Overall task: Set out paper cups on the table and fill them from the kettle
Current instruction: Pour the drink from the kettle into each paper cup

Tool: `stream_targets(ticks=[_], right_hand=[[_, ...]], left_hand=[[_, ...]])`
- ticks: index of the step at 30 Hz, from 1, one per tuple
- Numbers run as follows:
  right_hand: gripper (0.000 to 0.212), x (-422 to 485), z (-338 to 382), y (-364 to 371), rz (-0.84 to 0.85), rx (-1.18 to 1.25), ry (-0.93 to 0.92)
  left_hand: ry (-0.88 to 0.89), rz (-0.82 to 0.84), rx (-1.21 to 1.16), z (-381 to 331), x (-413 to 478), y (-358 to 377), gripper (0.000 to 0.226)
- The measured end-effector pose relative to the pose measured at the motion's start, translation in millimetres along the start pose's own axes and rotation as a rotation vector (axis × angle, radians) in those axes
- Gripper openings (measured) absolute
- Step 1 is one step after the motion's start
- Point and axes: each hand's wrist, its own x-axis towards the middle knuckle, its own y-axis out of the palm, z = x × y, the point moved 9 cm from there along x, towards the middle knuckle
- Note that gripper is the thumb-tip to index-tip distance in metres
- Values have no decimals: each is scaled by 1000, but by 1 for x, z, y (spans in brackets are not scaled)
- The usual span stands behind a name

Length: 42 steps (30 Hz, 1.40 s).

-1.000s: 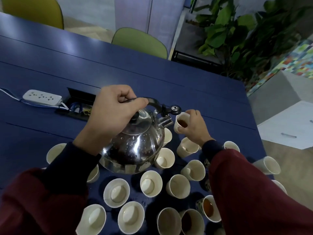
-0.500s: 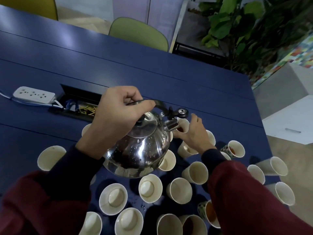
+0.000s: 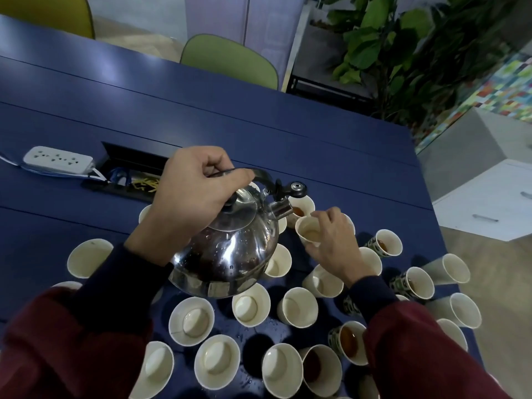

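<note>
Steel kettle [image 3: 230, 249] gripped by its handle in the left hand [image 3: 193, 197], right hand [image 3: 331, 243] clutching an empty cup [image 3: 309, 231] (spout just beside it).

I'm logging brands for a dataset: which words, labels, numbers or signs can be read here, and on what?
No text can be read in this picture.
Patterned cups: green and black print, too blurred to tell if it holds words.
Power strip: no legible marking.
Kettle: bare metal, no label visible.
</note>
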Motion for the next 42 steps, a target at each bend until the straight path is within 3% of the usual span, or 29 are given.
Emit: stream_targets(ticks=[3,10,15,18,24,29,35,42], right_hand=[[56,-20,15,-30,-117,454,77],[68,-77,33,-15,-146,1338,427],[60,-103,61,1,-45,1821,472],[63,-115,74,3,0,1805,457],[62,-143,82,-8,-90,1355,402],[55,-160,96,-16,-93,1211,286],[72,-164,105,-17,-48,1206,243],[62,-172,81,-23,-55,1192,263]], left_hand=[[29,25,-18,-8,-8,4,30],[121,11,63,-27,-21,-6,31],[159,25,91,-34,-40,-13,34],[158,38,80,-34,-51,-19,34],[170,103,124,-30,-73,-29,32],[184,161,234,-29,-88,-28,31],[192,175,342,-32,-101,-20,30],[206,172,447,-42,-107,9,31]])
